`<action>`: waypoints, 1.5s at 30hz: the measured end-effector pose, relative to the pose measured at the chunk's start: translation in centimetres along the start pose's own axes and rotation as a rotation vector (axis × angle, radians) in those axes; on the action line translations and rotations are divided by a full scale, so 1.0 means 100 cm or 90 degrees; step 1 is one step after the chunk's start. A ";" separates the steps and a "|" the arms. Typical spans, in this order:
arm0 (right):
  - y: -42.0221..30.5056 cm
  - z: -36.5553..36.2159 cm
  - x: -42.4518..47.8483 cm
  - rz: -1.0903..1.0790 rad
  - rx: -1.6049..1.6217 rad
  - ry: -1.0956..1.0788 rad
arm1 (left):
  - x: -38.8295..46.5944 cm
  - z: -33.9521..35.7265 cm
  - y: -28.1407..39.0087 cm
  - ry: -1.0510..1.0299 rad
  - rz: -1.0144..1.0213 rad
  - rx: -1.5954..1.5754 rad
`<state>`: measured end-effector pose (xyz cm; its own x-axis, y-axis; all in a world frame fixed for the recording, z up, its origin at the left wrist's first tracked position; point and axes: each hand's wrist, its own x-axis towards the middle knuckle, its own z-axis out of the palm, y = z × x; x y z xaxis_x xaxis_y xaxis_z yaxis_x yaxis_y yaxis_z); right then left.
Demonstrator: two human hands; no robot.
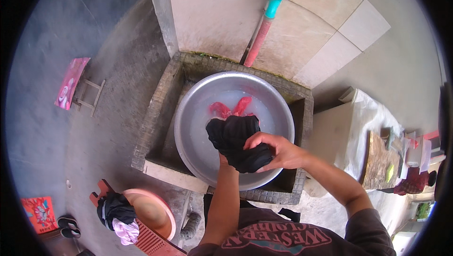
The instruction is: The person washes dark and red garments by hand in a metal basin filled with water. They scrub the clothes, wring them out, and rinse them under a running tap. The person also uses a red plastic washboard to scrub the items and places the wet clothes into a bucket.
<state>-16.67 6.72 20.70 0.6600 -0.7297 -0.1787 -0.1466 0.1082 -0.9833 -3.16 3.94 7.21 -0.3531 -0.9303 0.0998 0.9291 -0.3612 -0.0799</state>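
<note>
A bunched black cloth [235, 139] is held up over a large metal basin [184, 125]. My right hand [277, 150] grips its right side, thumb below and fingers on top. My left hand [223, 159] reaches up under the cloth from below and is mostly hidden by it. Cloudy water [208, 150] fills the bottom of the basin. Just beyond the black cloth, a red item [242, 105] lies partly in the water; whether it is fabric or plastic I cannot tell.
The basin sits in a tiled concrete sink [155, 125]. A teal-topped pipe [265, 26] rises behind. At lower left, a pink plastic tub [170, 217] stands beside a washboard [155, 238] bearing dark and pale clothes [115, 210]. A stool [72, 84] is left; a covered box [336, 132] right.
</note>
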 end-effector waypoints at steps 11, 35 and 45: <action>0.058 -0.024 0.012 0.173 0.239 0.639 | 0.006 -0.013 0.007 0.227 0.023 0.076; 0.177 -0.108 0.019 0.104 -0.248 0.200 | 0.003 0.053 -0.058 0.114 0.196 1.114; 0.051 -0.082 -0.012 -0.018 0.379 0.169 | 0.000 0.026 -0.015 0.392 -0.005 0.065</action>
<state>-24.26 2.59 16.19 0.4415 -0.8715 -0.2134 0.3515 0.3868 -0.8525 -4.24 4.59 9.90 -0.3299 -0.8051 -0.4930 0.9216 -0.3878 0.0165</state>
